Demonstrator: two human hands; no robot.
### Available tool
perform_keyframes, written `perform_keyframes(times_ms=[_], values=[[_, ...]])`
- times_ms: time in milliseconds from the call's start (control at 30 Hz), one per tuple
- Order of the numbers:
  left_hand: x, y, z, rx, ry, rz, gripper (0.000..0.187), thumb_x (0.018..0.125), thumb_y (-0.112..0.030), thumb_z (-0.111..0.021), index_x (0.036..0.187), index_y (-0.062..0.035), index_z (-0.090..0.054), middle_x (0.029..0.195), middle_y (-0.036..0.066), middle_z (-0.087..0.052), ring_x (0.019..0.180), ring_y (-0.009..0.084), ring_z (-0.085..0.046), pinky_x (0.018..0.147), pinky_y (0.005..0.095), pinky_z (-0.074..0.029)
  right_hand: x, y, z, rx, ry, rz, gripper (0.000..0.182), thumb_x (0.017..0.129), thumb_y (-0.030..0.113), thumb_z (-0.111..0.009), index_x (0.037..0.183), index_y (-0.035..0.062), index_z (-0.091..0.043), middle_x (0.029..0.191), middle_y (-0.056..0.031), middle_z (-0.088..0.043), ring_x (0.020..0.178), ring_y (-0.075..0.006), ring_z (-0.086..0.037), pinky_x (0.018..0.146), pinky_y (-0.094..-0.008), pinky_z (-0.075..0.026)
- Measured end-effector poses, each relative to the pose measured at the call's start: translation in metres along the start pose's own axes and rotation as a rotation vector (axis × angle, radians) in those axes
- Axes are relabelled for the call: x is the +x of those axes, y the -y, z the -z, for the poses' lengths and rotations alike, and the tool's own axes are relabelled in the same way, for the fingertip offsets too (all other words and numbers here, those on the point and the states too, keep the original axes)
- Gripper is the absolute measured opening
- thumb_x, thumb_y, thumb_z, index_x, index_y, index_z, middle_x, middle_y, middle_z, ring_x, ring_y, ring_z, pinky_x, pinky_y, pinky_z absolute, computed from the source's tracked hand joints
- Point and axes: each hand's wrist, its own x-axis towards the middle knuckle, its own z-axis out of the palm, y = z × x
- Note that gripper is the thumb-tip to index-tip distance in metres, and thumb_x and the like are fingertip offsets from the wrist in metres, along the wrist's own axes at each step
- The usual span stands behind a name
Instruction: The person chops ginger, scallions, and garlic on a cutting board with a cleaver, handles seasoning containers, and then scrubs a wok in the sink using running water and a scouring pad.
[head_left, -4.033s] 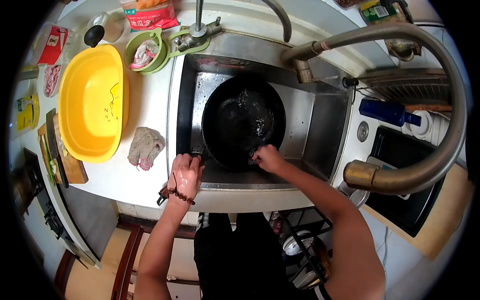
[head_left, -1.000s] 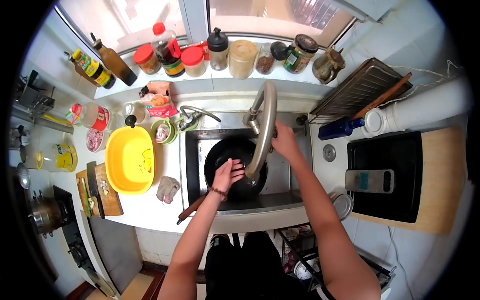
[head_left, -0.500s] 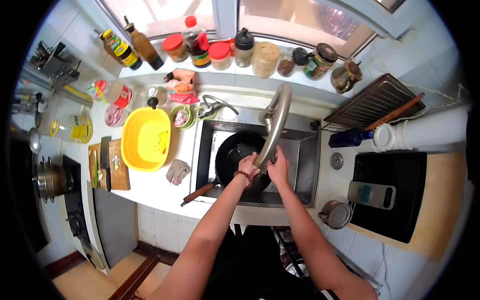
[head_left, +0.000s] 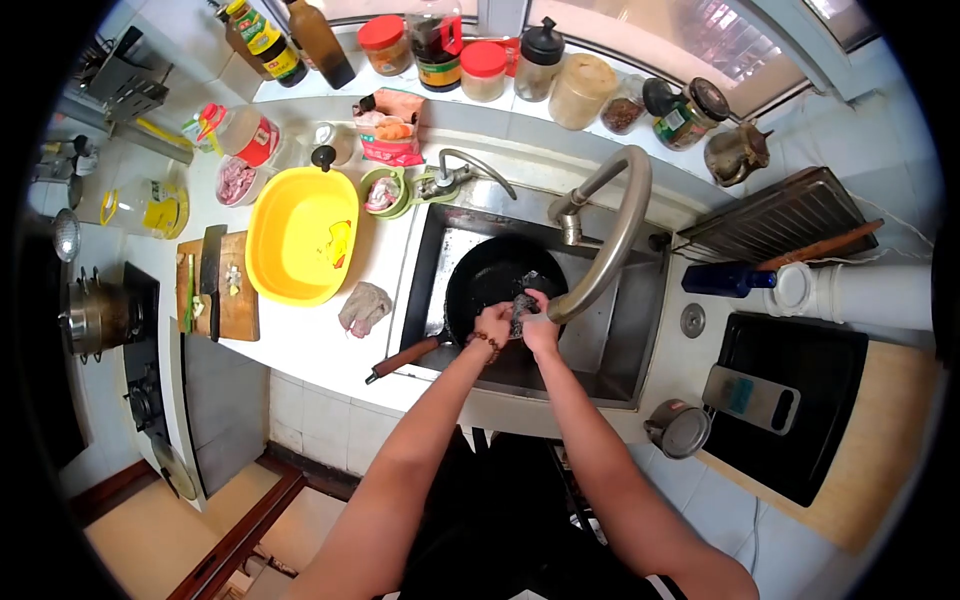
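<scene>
A black wok [head_left: 480, 275] with a wooden handle [head_left: 408, 359] sits in the steel sink [head_left: 625, 375]. Over its near right side, my left hand [head_left: 492, 324] and my right hand [head_left: 541, 325] are together, fingers bent round a dark grey mesh-like scouring pad [head_left: 521, 314]. The pad lies between both sets of fingertips. The curved faucet [head_left: 635, 200] arches above from the right, its end overlapping my right hand in this view. Small wet highlights show on the wok's inside.
Left of the sink are a grey rag [head_left: 365, 307], a yellow basin [head_left: 270, 240] and a cutting board [head_left: 238, 310] with a knife [head_left: 211, 270]. Jars line the windowsill [head_left: 510, 110]. At right are a metal cup [head_left: 680, 428] and a black tray [head_left: 800, 460].
The view has shifted, so the surroundings sit differently in frame. My hands have come closer together around the pad, which shows more plainly, and have moved out from behind the faucet.
</scene>
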Motion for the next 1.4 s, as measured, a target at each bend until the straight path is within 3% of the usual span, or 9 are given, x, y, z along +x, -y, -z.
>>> perform_keyframes(times_ms=[67, 267, 433, 567, 800, 867, 1000, 1200, 1400], values=[[-0.005, -0.001, 0.018, -0.309, 0.141, 0.082, 0.031, 0.099, -0.025, -0.063, 0.125, -0.0088, -0.069, 0.112, 0.015, -0.074, 0.095, 0.0178, -0.073, 0.086, 0.036, -0.057, 0.014, -0.022, 0.001, -0.081, 0.018, 0.021, 0.045, 0.082, -0.002, -0.063, 0.126, 0.0093, -0.062, 0.116, -0.013, -0.062, 0.111, -0.0249, -0.059, 0.096, -0.0349, -0.046], [-0.041, 0.035, 0.119, 0.854, -0.323, -0.47, 0.031, 0.091, -0.028, -0.071, 0.109, -0.0036, -0.069, 0.104, 0.017, -0.071, 0.097, 0.0403, -0.07, 0.083, 0.0455, -0.058, 0.062, 0.017, 0.09, -0.335, -0.097, -0.02, 0.041, 0.082, 0.009, -0.062, 0.122, 0.0034, -0.067, 0.11, -0.0244, -0.071, 0.107, -0.0437, -0.066, 0.093, -0.0461, -0.052], [-0.09, 0.018, 0.147, 1.114, 0.065, 0.053, 0.03, 0.091, -0.03, -0.068, 0.105, -0.0031, -0.066, 0.109, 0.018, -0.07, 0.103, 0.0362, -0.069, 0.087, 0.0429, -0.058, 0.094, 0.091, 0.123, -0.394, -0.148, 0.027, 0.045, 0.081, 0.011, -0.059, 0.125, 0.0046, -0.068, 0.114, -0.025, -0.07, 0.111, -0.0404, -0.066, 0.098, -0.0451, -0.051], [-0.073, 0.06, 0.144, 1.345, 0.072, -0.117, 0.024, 0.093, -0.022, -0.061, 0.106, -0.0031, -0.069, 0.105, 0.018, -0.072, 0.1, 0.0305, -0.072, 0.085, 0.0426, -0.059, 0.112, 0.122, 0.13, -0.389, -0.055, -0.07, 0.043, 0.082, 0.012, -0.059, 0.122, 0.0057, -0.071, 0.116, -0.0226, -0.071, 0.112, -0.0382, -0.067, 0.099, -0.0427, -0.051], [-0.077, 0.031, 0.147, 1.202, 0.175, -0.099, 0.02, 0.09, -0.022, -0.068, 0.091, -0.0024, -0.071, 0.09, 0.016, -0.075, 0.083, 0.0265, -0.074, 0.072, 0.0382, -0.061, 0.117, 0.099, 0.128, 0.035, -0.295, 0.106, 0.046, 0.081, 0.006, -0.061, 0.127, 0.0054, -0.068, 0.112, -0.0209, -0.073, 0.105, -0.0336, -0.069, 0.094, -0.0377, -0.051], [-0.072, 0.011, 0.152, 0.525, 0.483, 0.43, 0.027, 0.087, -0.026, -0.076, 0.095, -0.0017, -0.07, 0.081, 0.01, -0.07, 0.066, 0.0201, -0.068, 0.065, 0.0357, -0.059, 0.096, 0.081, 0.141, 0.093, -0.295, 0.121, 0.045, 0.082, 0.002, -0.061, 0.126, 0.0049, -0.068, 0.104, -0.0161, -0.073, 0.096, -0.0275, -0.069, 0.088, -0.0356, -0.052], [-0.067, 0.02, 0.145, -0.115, 0.735, 0.706, 0.019, 0.088, -0.017, -0.073, 0.082, -0.0066, -0.058, 0.066, 0.002, -0.053, 0.057, 0.0146, -0.056, 0.053, 0.0314, -0.048, 0.036, 0.018, 0.158, 0.167, -0.159, 0.014, 0.043, 0.082, -0.003, -0.062, 0.123, 0.0057, -0.069, 0.095, -0.007, -0.068, 0.087, -0.015, -0.062, 0.078, -0.0292, -0.05], [-0.087, -0.012, 0.122, 0.291, 0.508, 0.501, 0.017, 0.085, -0.013, -0.071, 0.083, 0.0019, -0.064, 0.063, 0.008, -0.058, 0.049, 0.0175, -0.057, 0.042, 0.0342, -0.049, -0.034, -0.025, 0.175, 0.217, -0.178, -0.092, 0.043, 0.083, -0.008, -0.059, 0.123, 0.0066, -0.069, 0.087, 0.0004, -0.059, 0.079, -0.0113, -0.053, 0.074, -0.0257, -0.046], [-0.133, -0.08, 0.141, 1.062, 0.298, 0.239, 0.024, 0.088, -0.011, -0.058, 0.104, 0.0031, -0.068, 0.083, 0.023, -0.073, 0.066, 0.0316, -0.073, 0.06, 0.04, -0.062, -0.052, -0.04, 0.183, 0.053, -0.154, -0.085, 0.043, 0.083, -0.008, -0.061, 0.123, 0.0077, -0.068, 0.091, -0.005, -0.064, 0.084, -0.0154, -0.059, 0.079, -0.0285, -0.048]])
